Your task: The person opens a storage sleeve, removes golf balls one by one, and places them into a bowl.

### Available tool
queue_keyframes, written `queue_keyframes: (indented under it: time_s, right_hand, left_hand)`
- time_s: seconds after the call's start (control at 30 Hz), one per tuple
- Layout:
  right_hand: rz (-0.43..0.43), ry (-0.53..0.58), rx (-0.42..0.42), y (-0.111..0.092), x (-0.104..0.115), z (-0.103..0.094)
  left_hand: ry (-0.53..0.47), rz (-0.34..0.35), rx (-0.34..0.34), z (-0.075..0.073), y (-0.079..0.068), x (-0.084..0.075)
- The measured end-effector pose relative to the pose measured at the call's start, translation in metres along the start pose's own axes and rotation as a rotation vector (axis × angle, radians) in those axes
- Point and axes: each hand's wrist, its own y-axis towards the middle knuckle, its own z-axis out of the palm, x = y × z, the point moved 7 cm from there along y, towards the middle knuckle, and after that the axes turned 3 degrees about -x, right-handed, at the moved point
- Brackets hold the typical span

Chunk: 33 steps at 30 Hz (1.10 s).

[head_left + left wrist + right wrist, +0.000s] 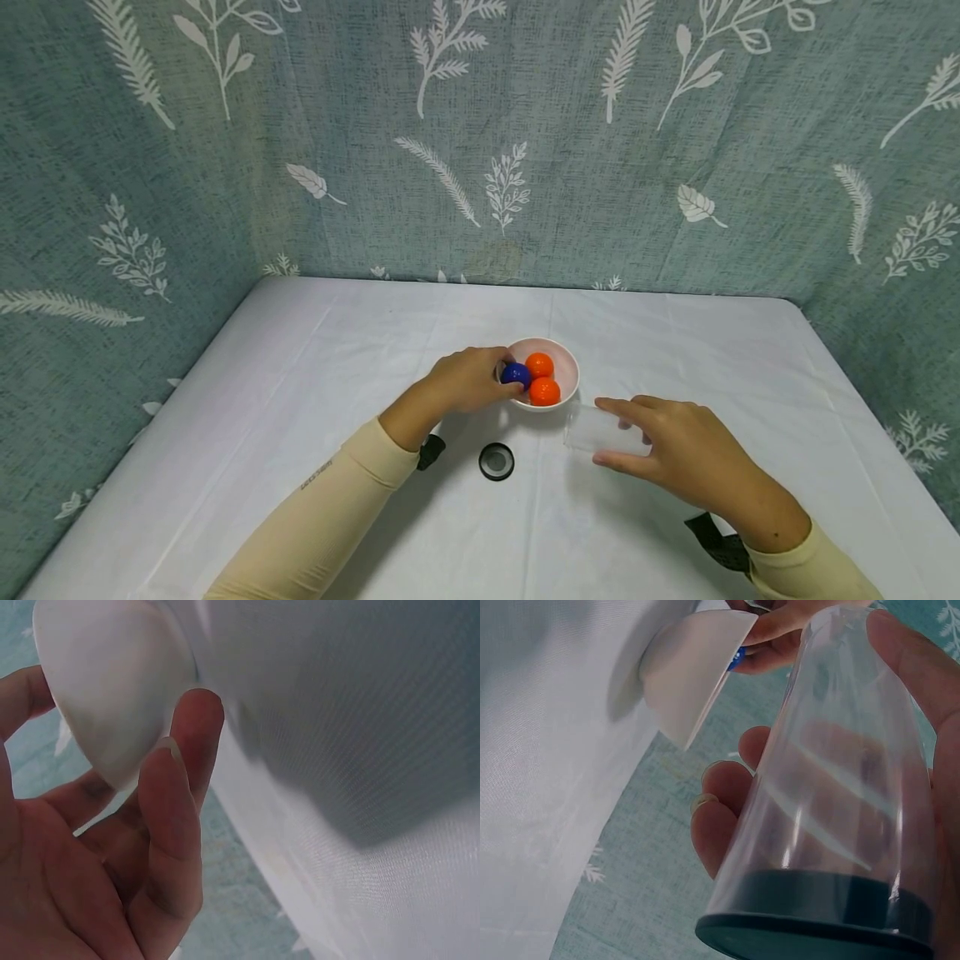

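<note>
A pale pink bowl [566, 371] with a white rim stands mid-table. In it lie two orange balls [539, 365] and a dark blue ball [515, 377]. My left hand [467, 379] reaches over the bowl's left side, thumb and forefinger pinching the blue ball. In the left wrist view its other fingers are at the outside of the bowl [112, 682], whose wall hides the balls. My right hand [686, 446] grips a clear plastic cup [840, 795] with a dark end piece. The cup is tipped on its side just right of the bowl, and looks empty.
A round black lid-like ring [497, 462] with a grey centre lies on the white tablecloth [360, 350], in front of the bowl. Green leaf-patterned fabric [480, 167] rises behind the table and along both sides.
</note>
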Motion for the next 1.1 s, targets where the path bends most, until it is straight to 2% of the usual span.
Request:
queue_keyframes:
  time_s: [0.2,0.47,0.63,0.83,1.1]
  right_hand:
    - [0.001,-0.008,-0.003,0.000,0.000,0.000]
    - [0.014,-0.013,-0.003,0.001,0.001,0.000]
    - [-0.001,-0.013,-0.027,-0.001,0.000,-0.001]
    - [-0.015,-0.011,-0.080,0.001,0.000,-0.006]
    - [0.047,0.104,-0.095,0.005,-0.009,0.001]
  left_hand:
    - [-0.016,-0.001,-0.028,-0.002,-0.001,0.002]
    - [-0.043,0.004,-0.116,-0.011,-0.009,0.004]
    - [-0.077,0.023,-0.161,-0.013,-0.019,0.004]
    - [-0.122,0.072,-0.269,-0.023,-0.035,0.002]
    - [-0.161,0.072,-0.328,-0.021,-0.053,0.006]
